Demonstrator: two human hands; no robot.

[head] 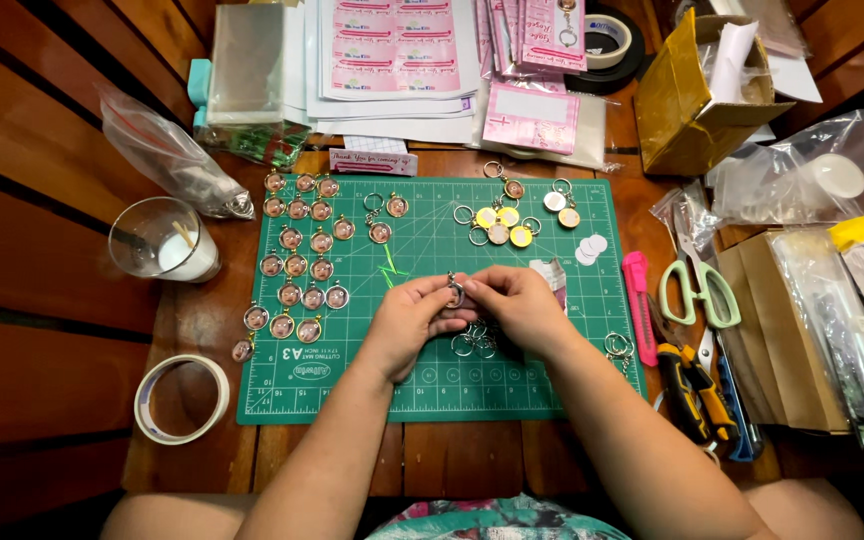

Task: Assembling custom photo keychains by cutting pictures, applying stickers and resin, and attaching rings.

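At the left edge of the wooden slatted table [42, 330] stood a clear plastic cup with white contents [164, 239], and nearer the front edge lay a roll of white tape [181, 398]. A clear zip bag [167, 155] lay behind the cup. The green cutting mat with a white grid [352, 385] filled the middle of the table. Along the mat's left edge, and partly off it on the wood, lay rows of small round finished keychains with pinkish pictures [297, 265].

At the middle of the mat the two hands met. The left hand [407, 318] and the right hand [520, 305] had their fingertips pinched together on a small metal key ring with a round charm [455, 292], held just above the mat between them. Just below the hands, a few loose silver split rings [474, 344] lay on the mat. Toward the mat's far right corner sat a cluster of yellow and white round blanks with rings [508, 222].

Beyond the mat's far edge lay sheets of pink printed labels [392, 50] and pink card packets [532, 118]. Off the mat's right edge lay a pink utility knife [639, 305], pale green-handled scissors [697, 290] and yellow-and-black-handled pliers [694, 390]. At the far right corner stood an open brown cardboard box [692, 105], with clear plastic bags [812, 180] beside it.
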